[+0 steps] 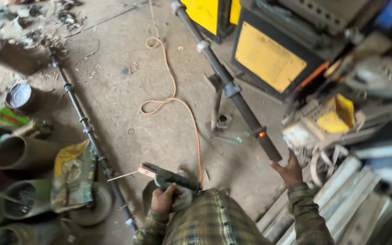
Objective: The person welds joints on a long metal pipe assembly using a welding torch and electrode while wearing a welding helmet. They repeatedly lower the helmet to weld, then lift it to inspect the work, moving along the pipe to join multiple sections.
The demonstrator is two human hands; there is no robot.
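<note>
- Gripping the electrode holder (169, 178), the left hand (163, 199) is closed around its dark handle, a thin rod (122, 176) sticking out leftward
- right hand (290, 170) holds the near end of the long dark pipe (232, 88), fingers wrapped loosely; the pipe slants up across the floor, a small orange glow (262, 134) on it
- orange cable (173, 97) runs from the holder, looping over the concrete floor (128, 90)
- second thin pipe (87, 131) lies left, beside open cans (10, 154)
- yellow machines (268, 59) stand beyond; pale metal strips (341, 199) lie at right
</note>
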